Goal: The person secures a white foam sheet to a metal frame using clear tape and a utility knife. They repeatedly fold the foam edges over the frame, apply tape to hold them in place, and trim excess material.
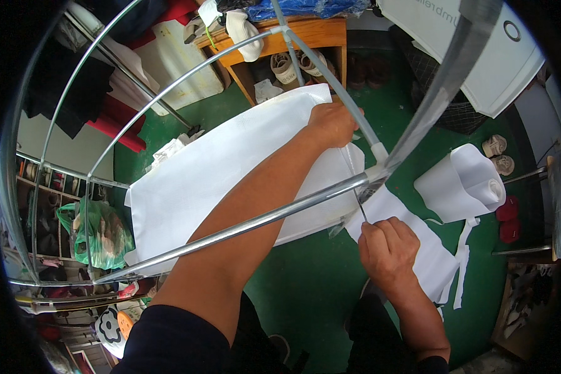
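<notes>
A large white sheet (230, 162) lies in front of me, stretched slantwise inside a metal tube frame (274, 215). My left arm passes beneath the near tube. At the sheet's far right edge, my left hand (334, 124) is closed in a fist beside a slanting tube; its fingertips are mostly hidden, so what it grips does not show. My right hand (389, 249) is closed around a thin, dark metal tool (361, 207), whose tip points up at the frame's corner joint (379, 163). A second white piece (411, 230) lies under and beside my right hand.
A white roll (458, 184) stands on the green floor (305, 287) at right, near cut white strips (461, 265). Shoes sit in a wooden cabinet (330, 37) behind. At left are a green plastic bag (100, 234) and a shelf. A large white board (474, 56) leans at far right.
</notes>
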`<control>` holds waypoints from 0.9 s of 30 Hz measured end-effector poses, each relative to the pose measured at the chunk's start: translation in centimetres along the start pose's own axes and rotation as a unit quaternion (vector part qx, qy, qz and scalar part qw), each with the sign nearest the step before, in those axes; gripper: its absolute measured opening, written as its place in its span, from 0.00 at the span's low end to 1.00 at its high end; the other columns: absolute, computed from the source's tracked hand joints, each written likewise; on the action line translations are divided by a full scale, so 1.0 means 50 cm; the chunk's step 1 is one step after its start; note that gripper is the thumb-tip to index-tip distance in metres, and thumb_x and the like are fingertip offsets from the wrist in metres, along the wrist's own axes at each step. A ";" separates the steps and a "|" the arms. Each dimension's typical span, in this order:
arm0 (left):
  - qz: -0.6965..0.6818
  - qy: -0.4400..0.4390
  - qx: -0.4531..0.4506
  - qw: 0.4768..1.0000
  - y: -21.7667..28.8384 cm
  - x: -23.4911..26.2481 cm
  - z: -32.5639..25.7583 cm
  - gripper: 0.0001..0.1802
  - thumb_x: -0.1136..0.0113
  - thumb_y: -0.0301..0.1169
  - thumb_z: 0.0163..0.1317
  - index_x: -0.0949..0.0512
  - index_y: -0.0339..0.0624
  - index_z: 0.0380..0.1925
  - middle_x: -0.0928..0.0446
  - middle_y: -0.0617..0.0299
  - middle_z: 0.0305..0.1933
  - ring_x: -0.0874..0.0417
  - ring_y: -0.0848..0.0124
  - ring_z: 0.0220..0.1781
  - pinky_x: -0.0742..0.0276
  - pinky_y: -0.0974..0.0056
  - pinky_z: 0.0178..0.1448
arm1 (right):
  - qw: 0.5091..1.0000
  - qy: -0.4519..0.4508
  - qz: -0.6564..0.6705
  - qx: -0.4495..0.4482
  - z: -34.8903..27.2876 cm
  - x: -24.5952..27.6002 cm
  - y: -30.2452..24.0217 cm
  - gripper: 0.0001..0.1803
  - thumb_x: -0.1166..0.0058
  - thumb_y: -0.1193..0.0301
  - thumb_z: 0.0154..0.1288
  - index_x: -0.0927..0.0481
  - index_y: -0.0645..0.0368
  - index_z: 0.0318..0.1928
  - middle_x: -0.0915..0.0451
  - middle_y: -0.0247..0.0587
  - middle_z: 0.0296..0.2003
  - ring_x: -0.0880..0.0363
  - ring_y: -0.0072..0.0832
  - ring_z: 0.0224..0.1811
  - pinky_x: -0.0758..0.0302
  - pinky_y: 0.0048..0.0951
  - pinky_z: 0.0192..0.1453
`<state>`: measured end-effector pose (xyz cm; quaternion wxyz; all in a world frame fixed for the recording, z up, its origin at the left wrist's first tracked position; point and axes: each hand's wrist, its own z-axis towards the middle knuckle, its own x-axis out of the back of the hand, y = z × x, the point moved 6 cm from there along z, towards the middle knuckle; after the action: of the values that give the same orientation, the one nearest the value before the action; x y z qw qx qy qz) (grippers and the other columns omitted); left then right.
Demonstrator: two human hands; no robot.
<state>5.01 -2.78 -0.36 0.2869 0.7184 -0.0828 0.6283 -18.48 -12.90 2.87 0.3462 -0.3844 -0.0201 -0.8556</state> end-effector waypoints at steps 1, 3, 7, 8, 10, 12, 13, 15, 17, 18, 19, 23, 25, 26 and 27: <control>-0.005 0.005 0.000 1.000 -0.003 -0.002 0.000 0.08 0.41 0.22 0.58 0.21 0.50 0.35 0.17 0.60 0.39 0.16 0.59 0.48 0.23 0.56 0.48 | 1.000 -0.001 0.007 -0.002 -0.007 -0.003 0.002 0.07 0.39 0.81 0.49 0.22 0.62 0.31 0.29 0.36 0.22 0.28 0.31 0.23 0.33 0.31 0.25; -0.009 0.014 -0.007 1.000 -0.005 -0.006 0.001 0.09 0.41 0.22 0.58 0.21 0.50 0.35 0.17 0.60 0.39 0.16 0.59 0.48 0.23 0.56 0.48 | 1.000 0.000 0.014 -0.008 -0.012 -0.005 0.003 0.08 0.39 0.81 0.49 0.22 0.62 0.31 0.30 0.36 0.22 0.28 0.31 0.23 0.32 0.31 0.24; 0.002 0.019 -0.018 1.000 -0.004 -0.009 0.004 0.10 0.41 0.21 0.57 0.21 0.50 0.36 0.17 0.60 0.38 0.16 0.59 0.48 0.23 0.56 0.48 | 1.000 0.003 0.016 -0.014 -0.021 -0.008 0.006 0.09 0.37 0.82 0.48 0.22 0.62 0.31 0.29 0.37 0.22 0.28 0.31 0.22 0.31 0.31 0.24; 0.006 0.014 -0.017 1.000 -0.002 -0.010 0.005 0.10 0.41 0.21 0.57 0.21 0.50 0.36 0.17 0.60 0.38 0.16 0.59 0.48 0.22 0.56 0.48 | 1.000 0.004 0.015 -0.013 -0.025 -0.009 0.009 0.09 0.36 0.82 0.47 0.22 0.62 0.30 0.29 0.37 0.23 0.28 0.31 0.23 0.31 0.31 0.25; 0.012 0.005 -0.015 1.000 0.000 -0.012 0.009 0.10 0.41 0.21 0.57 0.21 0.50 0.37 0.17 0.60 0.38 0.16 0.58 0.48 0.22 0.56 0.48 | 1.000 0.009 0.017 -0.011 -0.029 -0.011 0.012 0.09 0.36 0.82 0.47 0.22 0.62 0.30 0.29 0.37 0.22 0.28 0.31 0.22 0.31 0.31 0.24; -0.011 0.002 -0.027 1.000 -0.024 -0.017 0.013 0.10 0.41 0.21 0.57 0.21 0.49 0.37 0.17 0.59 0.38 0.16 0.58 0.48 0.22 0.55 0.48 | 1.000 0.013 0.027 -0.007 -0.027 -0.014 0.006 0.10 0.36 0.84 0.47 0.22 0.62 0.31 0.28 0.38 0.22 0.27 0.32 0.22 0.31 0.32 0.24; -0.021 0.001 -0.032 0.999 -0.039 -0.020 0.015 0.11 0.41 0.21 0.57 0.21 0.49 0.37 0.17 0.59 0.38 0.16 0.58 0.48 0.22 0.55 0.48 | 0.999 0.011 0.035 -0.006 -0.027 -0.015 0.003 0.11 0.37 0.85 0.46 0.23 0.62 0.31 0.27 0.39 0.21 0.27 0.34 0.21 0.31 0.33 0.24; -0.013 0.002 -0.021 1.000 -0.011 -0.018 0.015 0.10 0.41 0.21 0.57 0.21 0.49 0.37 0.17 0.59 0.38 0.16 0.58 0.48 0.22 0.55 0.47 | 0.999 0.016 0.034 -0.012 -0.034 -0.008 0.013 0.13 0.37 0.87 0.45 0.24 0.62 0.32 0.27 0.40 0.21 0.27 0.36 0.20 0.31 0.33 0.23; -0.006 0.013 -0.019 1.000 0.001 -0.015 0.010 0.10 0.41 0.21 0.57 0.21 0.49 0.36 0.17 0.59 0.38 0.16 0.57 0.48 0.22 0.55 0.46 | 0.999 0.037 0.036 -0.012 -0.029 0.006 0.011 0.13 0.38 0.87 0.45 0.24 0.61 0.31 0.27 0.40 0.21 0.27 0.36 0.20 0.32 0.33 0.23; -0.005 0.024 -0.022 0.999 -0.003 -0.015 0.009 0.09 0.42 0.21 0.57 0.21 0.49 0.36 0.17 0.60 0.38 0.15 0.57 0.48 0.22 0.55 0.46 | 0.998 0.029 0.053 -0.009 -0.025 0.013 0.007 0.13 0.38 0.87 0.45 0.25 0.61 0.31 0.27 0.39 0.21 0.27 0.35 0.20 0.32 0.33 0.23; -0.003 0.034 -0.025 0.999 -0.007 -0.016 0.010 0.09 0.42 0.21 0.57 0.21 0.49 0.36 0.17 0.60 0.37 0.15 0.57 0.47 0.22 0.55 0.46 | 0.997 0.022 0.071 -0.006 -0.025 0.028 0.005 0.13 0.39 0.87 0.45 0.25 0.61 0.31 0.27 0.39 0.21 0.27 0.35 0.20 0.32 0.32 0.23; -0.012 0.053 -0.030 0.998 -0.019 -0.023 0.011 0.09 0.41 0.23 0.58 0.20 0.51 0.37 0.16 0.60 0.37 0.15 0.58 0.47 0.21 0.55 0.46 | 0.989 -0.031 0.142 0.016 -0.047 0.102 0.027 0.14 0.40 0.87 0.44 0.25 0.60 0.32 0.27 0.39 0.21 0.27 0.35 0.21 0.32 0.31 0.25; -0.023 0.098 -0.049 0.994 -0.031 -0.029 0.016 0.09 0.41 0.24 0.58 0.19 0.51 0.36 0.16 0.60 0.37 0.15 0.58 0.47 0.21 0.55 0.47 | 0.998 -0.010 0.065 -0.016 -0.057 0.161 0.063 0.11 0.38 0.83 0.49 0.23 0.59 0.33 0.22 0.39 0.25 0.23 0.36 0.23 0.26 0.32 0.31; -0.023 0.102 -0.047 0.993 -0.018 -0.023 0.016 0.08 0.41 0.24 0.58 0.19 0.51 0.36 0.16 0.60 0.38 0.15 0.57 0.47 0.20 0.55 0.47 | 0.995 0.059 0.031 -0.079 -0.078 0.183 0.110 0.09 0.40 0.83 0.54 0.22 0.61 0.35 0.21 0.39 0.26 0.22 0.33 0.25 0.25 0.31 0.33; -0.021 0.106 -0.044 0.993 -0.008 -0.015 0.015 0.08 0.41 0.24 0.58 0.18 0.51 0.35 0.16 0.59 0.38 0.15 0.57 0.47 0.20 0.55 0.47 | 0.982 0.129 -0.002 -0.141 -0.101 0.200 0.150 0.08 0.41 0.84 0.58 0.22 0.62 0.38 0.20 0.39 0.27 0.21 0.30 0.27 0.24 0.30 0.36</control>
<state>5.70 -3.02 -1.24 0.3388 0.6362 -0.0644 0.6902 -21.82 -25.88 4.27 0.2864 -0.3157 0.1444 -0.8930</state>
